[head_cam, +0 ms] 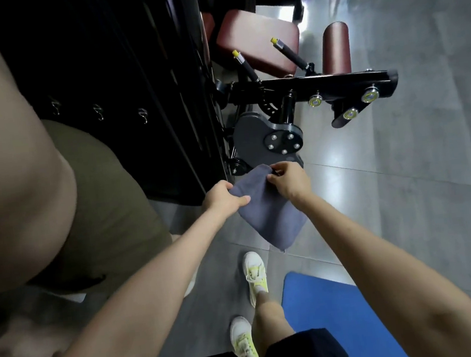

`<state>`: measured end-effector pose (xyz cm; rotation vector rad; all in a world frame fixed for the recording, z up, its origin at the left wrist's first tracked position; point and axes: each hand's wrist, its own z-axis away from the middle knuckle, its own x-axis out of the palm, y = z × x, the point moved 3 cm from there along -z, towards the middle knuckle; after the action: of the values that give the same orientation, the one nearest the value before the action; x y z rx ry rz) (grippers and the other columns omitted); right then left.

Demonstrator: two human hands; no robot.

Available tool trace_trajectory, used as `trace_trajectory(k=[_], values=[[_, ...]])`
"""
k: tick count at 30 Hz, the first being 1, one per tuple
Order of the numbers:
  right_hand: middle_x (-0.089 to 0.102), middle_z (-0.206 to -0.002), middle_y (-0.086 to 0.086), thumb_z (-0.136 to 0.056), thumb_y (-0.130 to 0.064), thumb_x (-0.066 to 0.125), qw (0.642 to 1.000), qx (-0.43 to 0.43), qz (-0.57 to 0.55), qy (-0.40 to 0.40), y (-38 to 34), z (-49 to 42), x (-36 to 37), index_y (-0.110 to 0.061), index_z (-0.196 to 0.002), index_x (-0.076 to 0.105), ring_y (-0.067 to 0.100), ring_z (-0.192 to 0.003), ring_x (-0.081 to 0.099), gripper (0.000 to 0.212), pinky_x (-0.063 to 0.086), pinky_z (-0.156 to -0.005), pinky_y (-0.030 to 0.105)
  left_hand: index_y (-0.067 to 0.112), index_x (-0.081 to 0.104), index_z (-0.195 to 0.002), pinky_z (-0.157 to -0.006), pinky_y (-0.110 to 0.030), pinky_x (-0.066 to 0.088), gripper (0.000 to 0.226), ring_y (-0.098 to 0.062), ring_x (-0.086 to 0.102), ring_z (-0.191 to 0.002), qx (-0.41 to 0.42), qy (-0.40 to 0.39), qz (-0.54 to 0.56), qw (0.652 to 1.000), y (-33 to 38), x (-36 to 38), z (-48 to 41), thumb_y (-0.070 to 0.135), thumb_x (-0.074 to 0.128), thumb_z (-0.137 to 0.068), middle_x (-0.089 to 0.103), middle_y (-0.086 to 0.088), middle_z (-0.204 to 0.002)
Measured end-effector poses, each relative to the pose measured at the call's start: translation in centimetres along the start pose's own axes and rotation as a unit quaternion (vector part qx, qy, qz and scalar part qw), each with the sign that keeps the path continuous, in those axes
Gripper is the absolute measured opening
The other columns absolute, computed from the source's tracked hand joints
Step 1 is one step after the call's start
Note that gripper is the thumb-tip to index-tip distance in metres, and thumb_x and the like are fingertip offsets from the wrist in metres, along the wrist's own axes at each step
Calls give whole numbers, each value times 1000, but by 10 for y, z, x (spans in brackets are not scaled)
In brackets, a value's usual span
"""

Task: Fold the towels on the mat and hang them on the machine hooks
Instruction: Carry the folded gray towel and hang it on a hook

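— What is worn on the legs?
— Loose black shorts [302, 350].
— And on the feet?
— White sneakers [255, 274] with yellow-green laces [253, 271], and a white sock [261, 288] at one ankle.
— Higher up?
— Arms [141, 288] bare to the frame's edge. The left hand [222, 199] and right hand [289, 181] are bare too.

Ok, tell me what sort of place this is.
Most likely a gym. A black metal exercise machine carries a dark red padded seat and a dark red roller pad, a blue exercise mat lies on the grey tiled floor, and silver metal hooks line the machine's panel.
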<state>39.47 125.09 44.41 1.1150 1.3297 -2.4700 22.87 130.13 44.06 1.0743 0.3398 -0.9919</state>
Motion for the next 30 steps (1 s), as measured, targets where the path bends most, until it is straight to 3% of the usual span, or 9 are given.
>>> trace_trajectory(k=[9, 15, 18, 20, 22, 24, 26, 28, 30], values=[[71, -102, -6, -85, -29, 62, 999, -14, -6, -34, -20, -76, -8, -29, -103, 69, 17, -101, 63, 19, 46, -92, 41, 16, 52, -114, -86, -32, 49, 47, -24, 60, -101, -44, -8, -11, 999, 41, -7, -59, 34, 72, -77, 62, -3, -113], [70, -99, -6, -84, -30, 63, 997, -33, -20, -59, -42, -115, -22, -30, -100, 69, 18, -100, 63, 17, 47, -93, 42, 18, 51, -98, -80, -36, 55, 40, -22, 65, -86, -58, -1, -17, 998, 65, -23, -88, 37, 75, -72, 65, -2, -96], [70, -97, -7, -86, -27, 62, 995, -60, -10, -81, -64, -128, -24, -30, -101, 69, 17, -100, 63, 17, 47, -92, 39, 12, 55, -100, -78, -35, 57, 40, -22, 69, -80, -69, -65, -59, 994, 74, -37, -101, 41, 71, -76, 69, -5, -87], [70, -98, -7, -88, -25, 61, 991, -84, 0, -103, -82, -132, -24, -30, -102, 69, 16, -102, 62, 17, 45, -95, 41, 10, 60, -107, -83, -38, 56, 52, -24, 68, -89, -71, -103, -163, 979, 83, -55, -105, 51, 66, -77, 70, -9, -97], [70, -101, -5, -87, -22, 62, 985, -118, 8, -128, -104, -138, -25, -28, -102, 70, 16, -101, 62, 18, 44, -95, 40, 15, 54, -125, -93, -39, 49, 64, -27, 59, -110, -38, -54, -243, 968, 95, -83, -112, 55, 65, -76, 60, -8, -121], [71, -99, -1, -85, -16, 64, 974, -154, -9, -164, -130, -144, -30, -23, -102, 72, 14, -95, 62, 20, 47, -94, 39, 22, 40, -139, -104, -34, 39, 68, -24, 45, -127, 37, -17, -123, 992, 112, -112, -117, 40, 68, -79, 45, -7, -140], [71, -93, 5, -84, -10, 65, 962, -180, -59, -198, -160, -149, -42, -17, -100, 72, 16, -87, 63, 19, 51, -87, 37, 23, 33, -144, -103, -23, 33, 64, -16, 36, -134, 114, -50, 62, 990, 133, -138, -116, 17, 62, -87, 38, -4, -147], [64, -82, 10, -84, -5, 65, 948, -205, -117, -216, -195, -150, -60, -11, -93, 69, 16, -74, 56, 11, 48, -69, 26, 21, 30, -145, -95, -16, 33, 59, -9, 39, -128, 135, -100, 180, 969, 152, -163, -115, 4, 50, -92, 40, -3, -144], [56, -74, 8, -83, -3, 67, 937, -223, -156, -218, -229, -150, -76, -13, -83, 62, 18, -70, 49, 11, 40, -65, 26, 19, 33, -144, -91, -14, 34, 55, -9, 43, -122, 144, -106, 209, 961, 168, -188, -112, 2, 44, -93, 46, -3, -138]])
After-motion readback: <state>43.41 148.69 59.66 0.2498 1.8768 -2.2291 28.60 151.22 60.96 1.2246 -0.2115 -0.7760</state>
